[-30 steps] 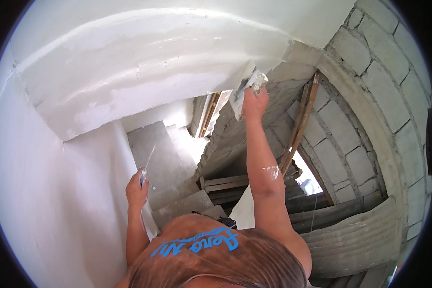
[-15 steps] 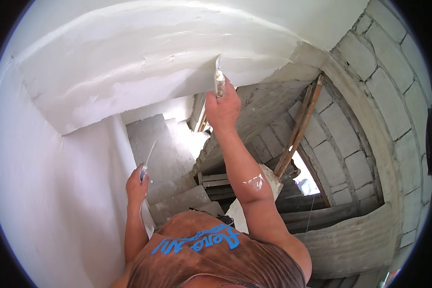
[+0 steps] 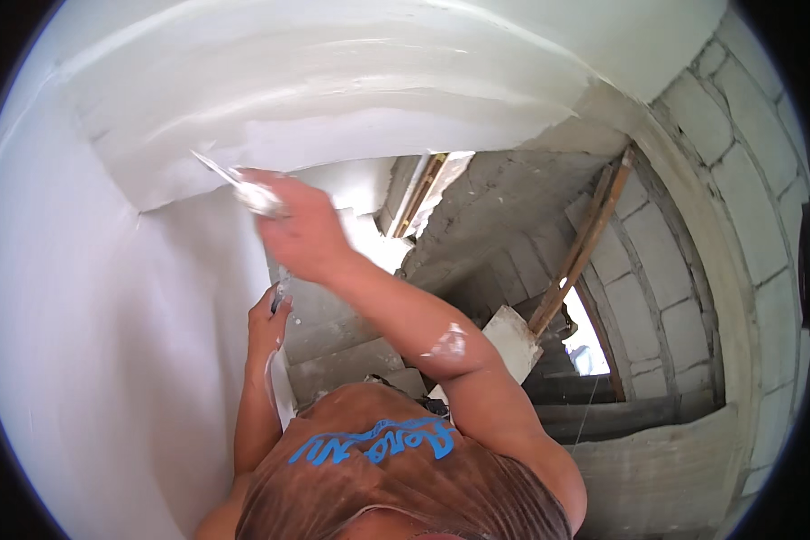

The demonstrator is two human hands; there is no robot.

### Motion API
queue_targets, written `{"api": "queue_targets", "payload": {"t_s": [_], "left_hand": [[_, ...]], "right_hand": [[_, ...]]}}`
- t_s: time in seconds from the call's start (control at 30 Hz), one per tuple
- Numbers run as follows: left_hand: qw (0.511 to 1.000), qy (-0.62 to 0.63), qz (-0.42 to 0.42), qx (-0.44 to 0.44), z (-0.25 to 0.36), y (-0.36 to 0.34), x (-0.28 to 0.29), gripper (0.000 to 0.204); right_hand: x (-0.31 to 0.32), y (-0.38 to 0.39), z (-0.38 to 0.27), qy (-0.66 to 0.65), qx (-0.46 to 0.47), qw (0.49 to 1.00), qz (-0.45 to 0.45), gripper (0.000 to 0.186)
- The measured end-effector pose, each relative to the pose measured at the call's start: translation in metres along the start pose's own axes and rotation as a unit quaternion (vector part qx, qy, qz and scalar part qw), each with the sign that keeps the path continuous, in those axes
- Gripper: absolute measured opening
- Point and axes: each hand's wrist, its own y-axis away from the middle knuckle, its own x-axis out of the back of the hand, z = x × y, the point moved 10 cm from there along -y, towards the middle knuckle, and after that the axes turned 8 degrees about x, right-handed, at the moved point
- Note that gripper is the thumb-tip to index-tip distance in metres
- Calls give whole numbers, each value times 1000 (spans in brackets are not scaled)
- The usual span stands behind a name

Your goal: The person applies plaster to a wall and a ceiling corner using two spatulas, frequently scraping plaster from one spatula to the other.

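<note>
My right hand (image 3: 308, 229) is closed round the white-smeared handle of a putty knife (image 3: 259, 198). Its blade reaches up and left, close to the lower left part of a plastered white beam (image 3: 351, 135); whether it touches I cannot tell. Lower down, beside the left wall, my left hand (image 3: 267, 322) grips the dark handle of a second putty knife (image 3: 280, 293). The blade of that one is mostly hidden behind my right hand. White filler streaks and ridges run along the beam, and a white smear marks my right forearm (image 3: 387, 301).
A smooth white wall (image 3: 72, 315) rises at my left. On the right stand bare grey blocks (image 3: 729, 216) and a leaning wooden prop (image 3: 585, 238). Below are grey steps (image 3: 333, 364), a pale board (image 3: 504, 346) and a bright opening (image 3: 587, 337).
My right hand has swung left and slightly down with its putty knife, from the beam's middle toward its left end. My left hand has shifted slightly right; its blade has become covered.
</note>
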Motion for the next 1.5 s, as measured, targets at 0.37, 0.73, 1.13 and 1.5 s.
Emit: {"api": "queue_targets", "payload": {"t_s": [0.37, 0.73, 1.13, 1.5], "left_hand": [[898, 375, -166, 162, 77, 23, 27, 30], [894, 349, -239, 145, 99, 40, 21, 36], [955, -85, 67, -276, 164, 38, 64, 42], [968, -182, 112, -134, 75, 4, 55, 38]], "right_hand": [[68, 70, 31, -219, 4, 976, -18, 41], [47, 93, 36, 88, 95, 977, -167, 43], [17, 175, 127, -559, -400, 708, 162, 31], [118, 28, -1, -18, -19, 987, 158, 46]]}}
